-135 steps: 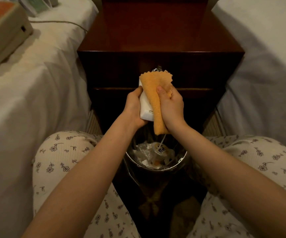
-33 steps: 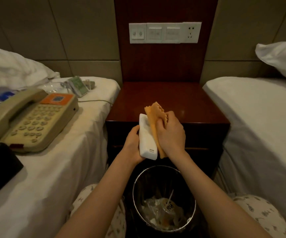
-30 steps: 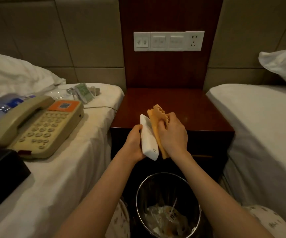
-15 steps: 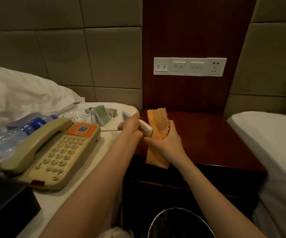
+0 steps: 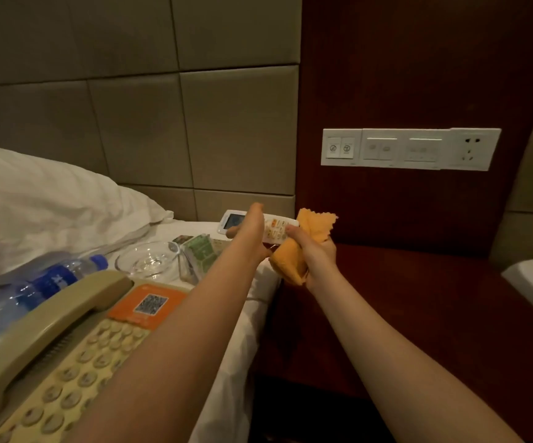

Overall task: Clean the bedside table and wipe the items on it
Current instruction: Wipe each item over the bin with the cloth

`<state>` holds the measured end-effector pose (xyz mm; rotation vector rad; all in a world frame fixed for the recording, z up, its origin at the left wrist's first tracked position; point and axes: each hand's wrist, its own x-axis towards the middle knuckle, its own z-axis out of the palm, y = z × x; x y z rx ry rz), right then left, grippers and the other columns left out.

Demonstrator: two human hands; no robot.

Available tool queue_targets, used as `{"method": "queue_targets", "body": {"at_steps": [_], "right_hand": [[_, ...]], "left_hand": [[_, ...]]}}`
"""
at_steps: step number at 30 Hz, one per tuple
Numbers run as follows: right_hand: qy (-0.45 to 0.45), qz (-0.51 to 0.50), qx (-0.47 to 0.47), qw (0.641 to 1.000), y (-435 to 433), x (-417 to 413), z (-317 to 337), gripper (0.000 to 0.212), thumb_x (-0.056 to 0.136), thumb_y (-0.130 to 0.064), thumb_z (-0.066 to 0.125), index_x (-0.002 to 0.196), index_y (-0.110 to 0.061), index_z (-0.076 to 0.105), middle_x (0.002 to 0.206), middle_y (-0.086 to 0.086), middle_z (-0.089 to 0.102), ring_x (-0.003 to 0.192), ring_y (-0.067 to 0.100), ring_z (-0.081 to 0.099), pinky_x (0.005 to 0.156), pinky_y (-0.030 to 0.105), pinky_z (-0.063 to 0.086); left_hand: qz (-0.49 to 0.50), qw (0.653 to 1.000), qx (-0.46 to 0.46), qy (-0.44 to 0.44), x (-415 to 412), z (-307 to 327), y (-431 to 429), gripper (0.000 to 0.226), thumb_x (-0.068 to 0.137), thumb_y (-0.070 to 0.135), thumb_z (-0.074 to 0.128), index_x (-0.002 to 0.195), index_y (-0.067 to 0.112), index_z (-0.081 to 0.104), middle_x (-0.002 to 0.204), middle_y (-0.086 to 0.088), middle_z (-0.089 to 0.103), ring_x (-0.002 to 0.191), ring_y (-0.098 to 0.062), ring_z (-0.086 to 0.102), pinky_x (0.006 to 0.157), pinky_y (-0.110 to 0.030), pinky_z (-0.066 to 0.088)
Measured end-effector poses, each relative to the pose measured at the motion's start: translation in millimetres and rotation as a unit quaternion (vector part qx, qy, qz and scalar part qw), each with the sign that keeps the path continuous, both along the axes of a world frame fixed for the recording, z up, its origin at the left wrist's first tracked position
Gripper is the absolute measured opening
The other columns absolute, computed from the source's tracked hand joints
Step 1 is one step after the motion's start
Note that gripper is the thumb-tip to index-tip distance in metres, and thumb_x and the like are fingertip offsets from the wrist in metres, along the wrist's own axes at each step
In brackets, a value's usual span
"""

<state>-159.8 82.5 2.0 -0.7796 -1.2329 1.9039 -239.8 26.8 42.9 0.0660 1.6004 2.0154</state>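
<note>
Remote control (image 5: 276, 230): white plastic, small screen at its left end, buttons on the right half. We judge it light and rigid, and smooth enough to slide out of a loose grip. The screen and buttons want gentle pressure rather than scrubbing. The best hold is across the narrow sides at mid-body, which leaves the face free for wiping.

Left hand (image 5: 252, 233): wrapped round the remote's middle, gripping it.

Right hand (image 5: 319, 255): closed on a bunched orange cloth (image 5: 314, 227). The thumb lies at the remote's right end and the cloth is tucked against that end. The cloth looks soft and limp, so we expect it to fold easily round edges and corners.

Position: the remote is held roughly level between the two hands, over the far right corner of the left bed (image 5: 246, 330) and just left of the bench (image 5: 418, 308). We cannot tell whether it touches the sheet, because the left hand hides its underside.

Also on the bed, near and left of the remote: a green card (image 5: 202, 251), a glass bowl (image 5: 146, 260), a water bottle (image 5: 51, 281) and a telephone (image 5: 67, 362).
</note>
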Motion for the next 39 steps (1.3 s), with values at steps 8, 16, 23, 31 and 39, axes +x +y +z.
{"method": "queue_targets", "body": {"at_steps": [8,16,23,31,39], "right_hand": [[-0.030,0.061,-0.080,0.994,27,-98,-6,0.072,0.071,-0.021,0.079,0.131,-0.005,0.042,0.125,0.014,0.055,0.110,0.032,0.056,0.091,0.042,0.050],[-0.132,0.140,-0.097,0.977,57,-172,-46,0.079,0.056,-0.027,0.084,0.125,-0.010,0.051,0.115,0.013,0.062,0.099,0.032,0.061,0.086,0.043,0.053],[-0.209,0.218,-0.031,0.953,50,-154,-26,0.045,0.083,-0.025,0.069,0.122,-0.005,0.056,0.116,0.014,0.064,0.098,0.027,0.061,0.082,0.038,0.050],[-0.307,0.055,0.170,0.935,41,-146,-13,0.067,0.080,-0.031,0.071,0.134,-0.006,0.039,0.132,0.012,0.050,0.119,0.029,0.051,0.096,0.036,0.044],[-0.218,0.123,0.076,0.965,14,-138,-23,0.072,0.072,-0.023,0.076,0.134,-0.006,0.043,0.126,0.013,0.056,0.111,0.031,0.057,0.097,0.042,0.048]], "left_hand": [[-0.102,0.937,-0.273,0.194,-87,8,-6,0.052,0.100,0.043,0.028,0.127,0.002,0.045,0.112,-0.014,0.055,0.100,-0.028,0.055,0.089,-0.036,0.046],[-0.133,0.797,-0.499,0.312,-129,8,-21,0.057,0.102,0.040,0.019,0.144,0.003,0.030,0.141,-0.021,0.042,0.110,-0.032,0.052,0.091,-0.038,0.043],[-0.154,0.714,-0.592,0.341,-136,-4,-36,0.045,0.104,0.018,0.015,0.146,0.003,0.023,0.153,-0.014,0.025,0.129,-0.029,0.040,0.104,-0.033,0.034],[-0.133,0.701,-0.609,0.348,-142,-7,-49,0.046,0.104,0.021,0.018,0.146,0.002,0.025,0.122,-0.014,0.053,0.097,-0.024,0.055,0.088,-0.035,0.045],[-0.048,0.753,-0.557,0.347,-146,1,-52,0.030,0.095,0.010,0.041,0.068,0.006,0.051,0.068,-0.007,0.051,0.059,-0.018,0.047,0.071,-0.028,0.043]]}}
